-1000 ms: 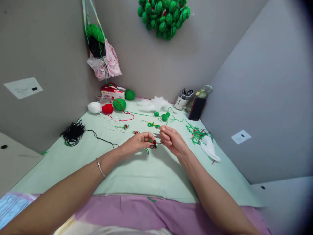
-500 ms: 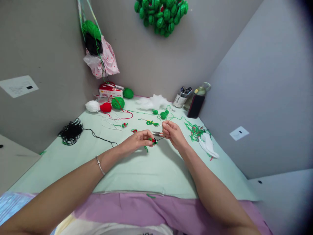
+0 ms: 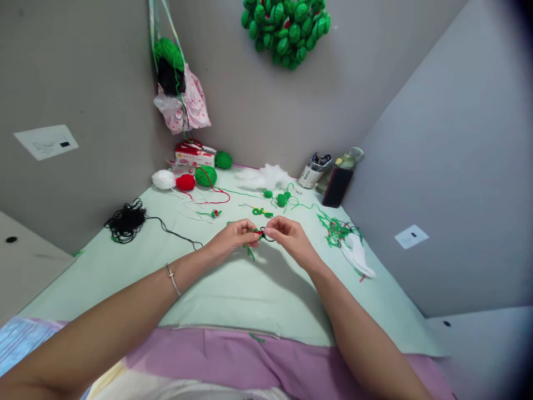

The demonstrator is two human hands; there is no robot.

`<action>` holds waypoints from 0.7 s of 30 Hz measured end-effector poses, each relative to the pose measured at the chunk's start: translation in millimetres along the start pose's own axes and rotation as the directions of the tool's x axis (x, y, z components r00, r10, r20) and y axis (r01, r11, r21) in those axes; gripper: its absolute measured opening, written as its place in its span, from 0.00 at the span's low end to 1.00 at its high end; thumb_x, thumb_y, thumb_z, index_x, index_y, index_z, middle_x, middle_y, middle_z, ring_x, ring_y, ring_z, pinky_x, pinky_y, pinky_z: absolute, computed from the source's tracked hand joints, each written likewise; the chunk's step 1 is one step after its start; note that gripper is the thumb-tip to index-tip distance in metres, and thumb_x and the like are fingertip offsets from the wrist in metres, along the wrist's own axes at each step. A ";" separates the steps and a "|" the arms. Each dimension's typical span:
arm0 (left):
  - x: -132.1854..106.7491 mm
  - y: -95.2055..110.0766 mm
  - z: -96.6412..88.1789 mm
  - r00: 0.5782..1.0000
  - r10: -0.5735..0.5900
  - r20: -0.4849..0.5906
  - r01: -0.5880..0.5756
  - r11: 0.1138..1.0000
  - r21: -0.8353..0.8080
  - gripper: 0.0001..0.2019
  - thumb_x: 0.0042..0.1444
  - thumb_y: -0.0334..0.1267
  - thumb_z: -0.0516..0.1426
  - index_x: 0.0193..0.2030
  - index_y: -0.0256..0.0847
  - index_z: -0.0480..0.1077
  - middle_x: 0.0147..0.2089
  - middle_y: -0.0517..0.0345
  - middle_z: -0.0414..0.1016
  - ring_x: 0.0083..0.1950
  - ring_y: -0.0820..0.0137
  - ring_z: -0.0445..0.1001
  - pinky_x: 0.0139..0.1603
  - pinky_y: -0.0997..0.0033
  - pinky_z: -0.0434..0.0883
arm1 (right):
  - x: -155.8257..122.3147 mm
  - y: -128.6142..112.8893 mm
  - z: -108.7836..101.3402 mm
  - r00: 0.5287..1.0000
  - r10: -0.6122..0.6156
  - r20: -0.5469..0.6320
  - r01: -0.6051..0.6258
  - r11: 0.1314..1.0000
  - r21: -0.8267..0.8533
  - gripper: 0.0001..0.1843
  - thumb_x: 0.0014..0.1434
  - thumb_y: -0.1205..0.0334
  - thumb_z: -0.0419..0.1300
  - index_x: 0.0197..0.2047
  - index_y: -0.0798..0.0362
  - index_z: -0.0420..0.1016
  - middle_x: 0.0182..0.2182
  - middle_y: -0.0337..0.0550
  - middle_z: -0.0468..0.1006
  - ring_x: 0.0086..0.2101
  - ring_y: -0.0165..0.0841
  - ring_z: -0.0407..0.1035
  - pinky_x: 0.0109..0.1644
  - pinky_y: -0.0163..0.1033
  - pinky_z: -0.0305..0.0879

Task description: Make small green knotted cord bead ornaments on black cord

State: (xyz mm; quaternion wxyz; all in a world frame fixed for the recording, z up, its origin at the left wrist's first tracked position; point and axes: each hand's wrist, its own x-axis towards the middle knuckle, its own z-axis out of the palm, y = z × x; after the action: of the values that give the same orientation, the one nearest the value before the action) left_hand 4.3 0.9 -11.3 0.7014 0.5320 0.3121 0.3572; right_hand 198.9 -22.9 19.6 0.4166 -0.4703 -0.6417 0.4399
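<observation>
My left hand (image 3: 238,239) is closed, pinching a small red-and-green crocheted piece (image 3: 257,233) between thumb and fingertips. Green yarn ends (image 3: 250,253) dangle below it. My right hand (image 3: 290,235) is closed right beside the piece, its thumb and forefinger pinching black yarn (image 3: 270,240) that loops out from the work. Whether a needle or hook is also in these fingers is hidden. Just beyond the hands lie a crochet hook with a yellow handle (image 3: 259,210) and small green crocheted bits (image 3: 268,215).
Black yarn (image 3: 126,221) lies at left; white (image 3: 164,179), red (image 3: 185,182) and green (image 3: 206,175) balls stand at the back left. White stuffing (image 3: 264,176), a pen cup (image 3: 310,173) and a phone (image 3: 338,188) line the back. Green scraps (image 3: 333,229) lie right.
My right hand has come down and closer to the left; the black yarn, stretched straight before, now hangs in a loose loop. The scissors between the hands are no longer visible. The view has shifted slightly.
</observation>
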 end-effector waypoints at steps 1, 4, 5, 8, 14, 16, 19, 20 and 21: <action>0.2 -0.4 0.7 1.000 0.001 -0.005 -0.001 1.000 0.006 0.14 0.50 0.44 0.65 0.35 0.39 0.68 0.33 0.61 0.72 0.38 0.70 0.75 0.45 0.68 0.66 | -0.8 1.0 2.5 1.000 -0.017 -0.004 0.017 0.999 -0.044 0.15 0.55 0.51 0.66 0.32 0.54 0.71 0.25 0.36 0.67 0.26 0.26 0.57 0.30 0.34 0.52; 0.6 -1.1 2.5 0.999 0.003 -0.032 -0.002 0.999 0.042 0.13 0.50 0.43 0.65 0.34 0.39 0.67 0.31 0.61 0.72 0.37 0.70 0.74 0.44 0.69 0.66 | -1.3 4.2 7.9 0.997 -0.076 -0.035 0.069 0.982 -0.177 0.11 0.56 0.55 0.64 0.31 0.55 0.73 0.25 0.37 0.68 0.26 0.27 0.58 0.30 0.35 0.53; 0.7 -1.4 2.8 0.999 0.003 -0.045 -0.001 0.998 0.057 0.13 0.50 0.43 0.65 0.33 0.39 0.67 0.31 0.61 0.72 0.37 0.70 0.75 0.44 0.69 0.66 | -1.1 4.6 8.6 0.996 -0.080 -0.042 0.070 0.977 -0.199 0.10 0.56 0.56 0.64 0.31 0.55 0.73 0.25 0.37 0.68 0.26 0.27 0.58 0.30 0.35 0.53; 1.1 -2.8 2.6 0.997 0.007 -0.075 -0.002 0.998 0.064 0.14 0.49 0.43 0.66 0.32 0.38 0.66 0.32 0.61 0.73 0.38 0.69 0.76 0.45 0.68 0.66 | -0.4 2.4 7.3 1.000 -0.017 -0.023 0.013 0.989 -0.147 0.10 0.57 0.56 0.62 0.32 0.55 0.73 0.25 0.37 0.68 0.25 0.27 0.57 0.30 0.35 0.52; 2.5 -7.0 0.2 0.997 0.024 -0.079 -0.025 1.000 -0.013 0.14 0.49 0.42 0.66 0.31 0.38 0.66 0.31 0.60 0.74 0.37 0.68 0.77 0.45 0.66 0.68 | -0.5 0.8 5.1 0.999 -0.027 0.018 0.030 0.988 -0.153 0.12 0.57 0.54 0.62 0.32 0.55 0.72 0.26 0.37 0.68 0.27 0.27 0.58 0.31 0.35 0.54; 2.7 -7.1 0.1 0.995 0.014 -0.094 -0.015 1.000 -0.007 0.14 0.48 0.42 0.66 0.31 0.38 0.66 0.30 0.60 0.75 0.36 0.68 0.77 0.44 0.67 0.68 | -0.8 3.3 6.5 0.997 -0.081 0.017 0.082 0.970 -0.228 0.10 0.56 0.56 0.63 0.32 0.55 0.73 0.27 0.38 0.70 0.27 0.27 0.59 0.31 0.35 0.54; 3.0 -4.9 0.7 0.995 0.007 -0.098 -0.006 1.000 0.009 0.14 0.47 0.41 0.67 0.30 0.38 0.66 0.29 0.58 0.77 0.35 0.67 0.78 0.43 0.66 0.68 | -1.0 4.2 7.5 0.997 -0.069 0.016 0.071 0.975 -0.211 0.11 0.57 0.55 0.63 0.31 0.55 0.74 0.27 0.38 0.70 0.27 0.27 0.58 0.31 0.35 0.53; 3.1 -3.8 0.9 0.996 0.009 -0.093 -0.008 1.000 0.012 0.14 0.47 0.41 0.67 0.30 0.38 0.66 0.29 0.57 0.78 0.35 0.67 0.78 0.43 0.66 0.69 | -1.0 3.4 7.3 0.999 -0.028 0.034 0.033 0.989 -0.146 0.11 0.56 0.54 0.63 0.31 0.55 0.74 0.26 0.38 0.69 0.26 0.27 0.57 0.31 0.35 0.52; 3.4 -2.7 0.9 0.996 0.011 -0.090 -0.010 1.000 0.014 0.14 0.47 0.41 0.67 0.30 0.38 0.66 0.28 0.56 0.78 0.35 0.67 0.78 0.44 0.66 0.69 | -0.9 2.1 6.8 0.998 0.017 0.055 -0.014 0.998 -0.067 0.12 0.56 0.54 0.64 0.31 0.55 0.74 0.25 0.37 0.68 0.25 0.26 0.56 0.30 0.35 0.51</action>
State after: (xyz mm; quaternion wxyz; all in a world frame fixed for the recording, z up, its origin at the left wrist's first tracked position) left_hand 7.3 2.7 -13.8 0.6810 0.5217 0.3432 0.3825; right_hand 193.1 -24.6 15.6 0.3795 -0.4765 -0.6635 0.4345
